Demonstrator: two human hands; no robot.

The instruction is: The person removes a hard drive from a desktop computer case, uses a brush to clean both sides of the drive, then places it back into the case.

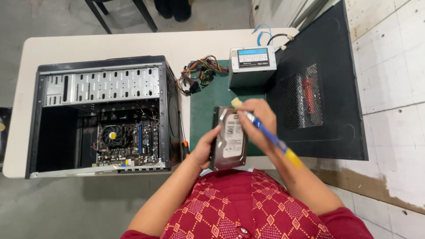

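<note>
At the lower centre of the frame, a person in a red patterned top holds a hard drive (229,138) up off the table (88,44), tilted on edge with its labelled face toward the camera. The left hand (206,148) is closed on the drive's lower left edge, thumb on one side and fingers wrapped behind. The right hand (261,117) is closed round a blue-handled brush (265,132), whose pale bristles sit at the drive's top corner and whose yellow end points toward the lower right.

Just beyond the hands lies a green mat (203,106), with a screwdriver (183,132) along its left edge. Left of centre stands an open PC case (102,115), its board and fan exposed. Toward the top of the frame sit a cable bundle (199,73) and a grey power supply (252,66); a black side panel (323,88) fills the upper right.

The risks, as judged from this view: the drive is held by one edge only, so a firm brush stroke could twist it loose and drop it onto the table edge or lap. Dust swept off could drift toward the open case, and bristles pressed hard near the connector end could snag.
</note>
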